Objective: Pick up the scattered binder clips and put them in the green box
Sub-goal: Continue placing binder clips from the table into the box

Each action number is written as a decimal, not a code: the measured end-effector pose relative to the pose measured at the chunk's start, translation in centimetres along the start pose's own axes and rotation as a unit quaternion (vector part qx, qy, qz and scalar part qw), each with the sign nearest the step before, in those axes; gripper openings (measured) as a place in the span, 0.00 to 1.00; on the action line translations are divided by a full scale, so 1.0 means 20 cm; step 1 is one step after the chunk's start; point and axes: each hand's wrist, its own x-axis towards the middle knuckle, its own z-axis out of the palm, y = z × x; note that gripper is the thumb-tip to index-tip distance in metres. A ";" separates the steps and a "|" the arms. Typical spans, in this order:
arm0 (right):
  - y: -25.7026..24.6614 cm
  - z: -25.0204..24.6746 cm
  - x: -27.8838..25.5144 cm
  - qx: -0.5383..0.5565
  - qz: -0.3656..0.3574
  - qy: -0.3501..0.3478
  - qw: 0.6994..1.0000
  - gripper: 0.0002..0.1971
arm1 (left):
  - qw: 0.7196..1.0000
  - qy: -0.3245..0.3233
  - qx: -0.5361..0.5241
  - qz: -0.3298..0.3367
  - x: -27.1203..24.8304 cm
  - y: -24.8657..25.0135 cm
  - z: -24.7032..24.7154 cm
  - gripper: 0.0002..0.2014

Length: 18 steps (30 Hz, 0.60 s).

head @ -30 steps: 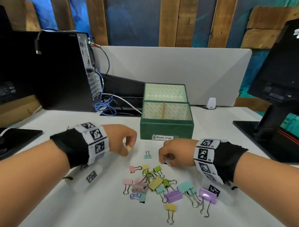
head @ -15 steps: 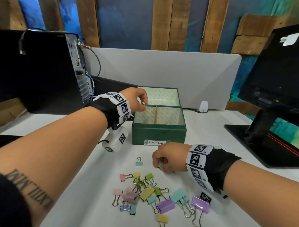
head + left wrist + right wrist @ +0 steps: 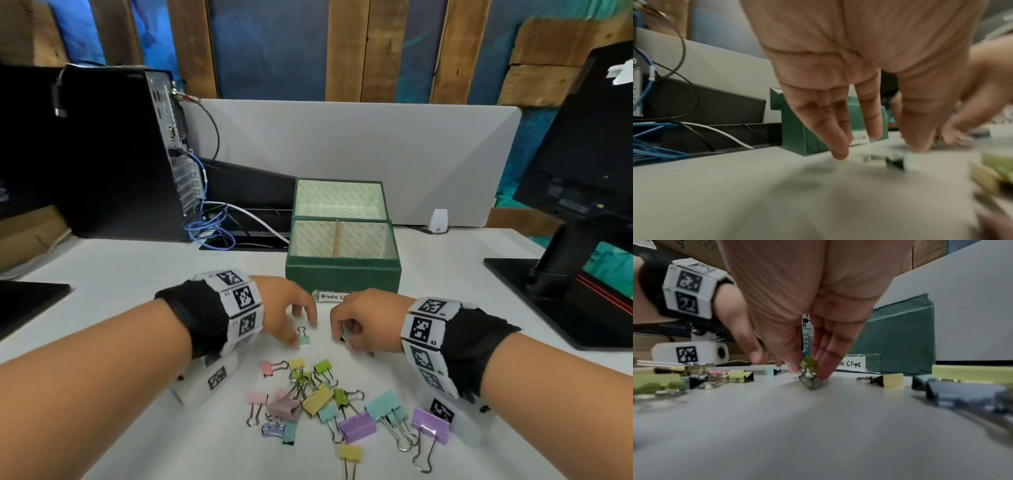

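Here the left hand (image 3: pixel 281 308), fingers loose, blurs over a teal clip (image 3: pixel 303 340); the right hand (image 3: pixel 363 318) pinches a half-hidden clip (image 3: pixel 346 334).

Pastel clips (image 3: pixel 318 399) on white table (image 3: pixel 137 428); green box (image 3: pixel 342 275), checkered wristbands (image 3: pixel 241 298).

White table (image 3: pixel 137 428) carrying green box (image 3: pixel 342 277) at twelve o'clock, scattered binder clips (image 3: pixel 318 401) lying at six, monitor stand (image 3: pixel 555 291) sitting at three.
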 end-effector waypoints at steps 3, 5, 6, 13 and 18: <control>0.00 0.00 0.00 -0.008 0.002 0.013 1.000 0.12 | 1.000 -0.013 0.016 0.010 0.01 0.03 0.04 0.20; 0.00 0.00 0.00 -0.011 0.006 0.018 1.000 0.12 | 1.000 -0.008 0.020 0.015 0.02 0.04 0.05 0.15; 0.00 0.00 0.00 -0.013 0.009 0.019 1.000 0.12 | 1.000 -0.003 0.019 0.016 0.02 0.04 0.05 0.13; 0.05 -0.03 0.00 -0.021 0.021 0.045 0.999 0.10 | 0.999 0.039 0.028 -0.006 0.03 0.01 0.08 0.09; 0.10 -0.11 -0.01 0.005 0.037 0.087 0.995 0.10 | 0.999 0.051 0.001 -0.001 0.01 0.01 0.07 0.06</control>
